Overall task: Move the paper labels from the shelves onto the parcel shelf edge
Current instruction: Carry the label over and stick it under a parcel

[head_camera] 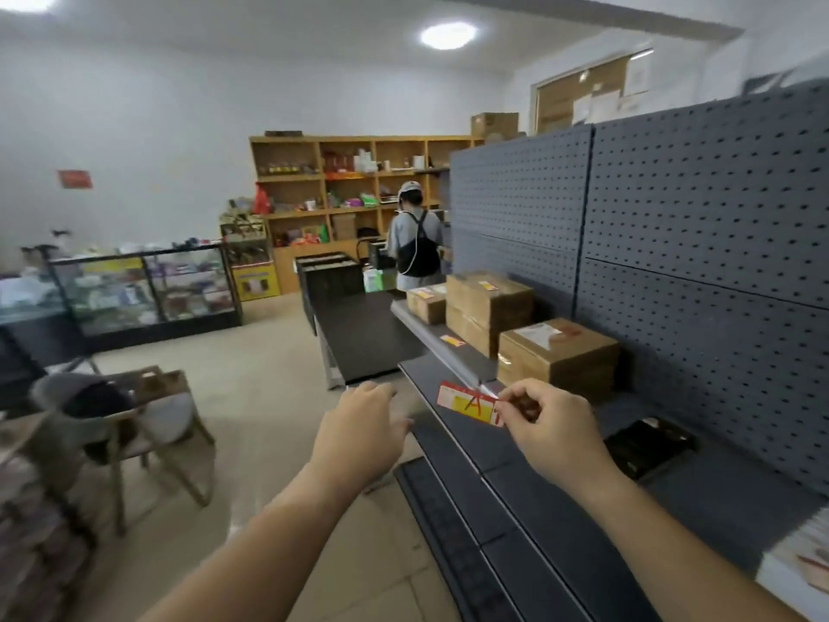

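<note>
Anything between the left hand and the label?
Nothing: head view shows only bare dark shelf between the left hand and the label pinched in the right hand.

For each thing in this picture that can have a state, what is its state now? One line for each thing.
Right hand: closed, pinching one end of the paper label.
Paper label: held in the air above the shelf edge, not yet fixed.
Left hand: open, empty, beside the shelf.
Second label: already sitting on the shelf edge.
Cardboard parcels: closed, standing on the shelf.
Ceiling lamp: on.
</note>
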The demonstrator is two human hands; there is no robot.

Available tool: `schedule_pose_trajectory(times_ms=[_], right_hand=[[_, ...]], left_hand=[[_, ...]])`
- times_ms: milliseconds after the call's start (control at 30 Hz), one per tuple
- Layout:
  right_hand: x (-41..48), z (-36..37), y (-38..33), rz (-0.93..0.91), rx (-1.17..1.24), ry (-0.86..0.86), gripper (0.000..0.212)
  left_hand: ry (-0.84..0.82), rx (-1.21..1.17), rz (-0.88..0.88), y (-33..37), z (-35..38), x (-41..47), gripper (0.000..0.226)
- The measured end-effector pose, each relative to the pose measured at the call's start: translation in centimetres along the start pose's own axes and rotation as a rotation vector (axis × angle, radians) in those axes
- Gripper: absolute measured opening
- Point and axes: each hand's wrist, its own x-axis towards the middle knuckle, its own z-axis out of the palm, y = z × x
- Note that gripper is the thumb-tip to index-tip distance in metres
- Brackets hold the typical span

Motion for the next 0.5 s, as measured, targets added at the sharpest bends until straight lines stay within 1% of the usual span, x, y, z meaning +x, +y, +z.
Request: schedule_pose_trajectory(times_ms=[200,367,500], right_hand=[[5.9,9.4,-4.2,-0.098,0.052,-0.093,0.003],[10.7,15.8,-6.5,-0.157,0.09,-0.096,0.005],[13.8,19.7,-6.8,-0.157,0.126,-0.103,0.005]], left_hand=[[0.041,0.026,-0.12,-9.6,-2.6,2.9,0.041],[0.061,0.012,-0.166,-16.2,-3.0,7.0,0.041],[0.053,0.016,-0.159,-19.5,-2.8,9.3,0.045]])
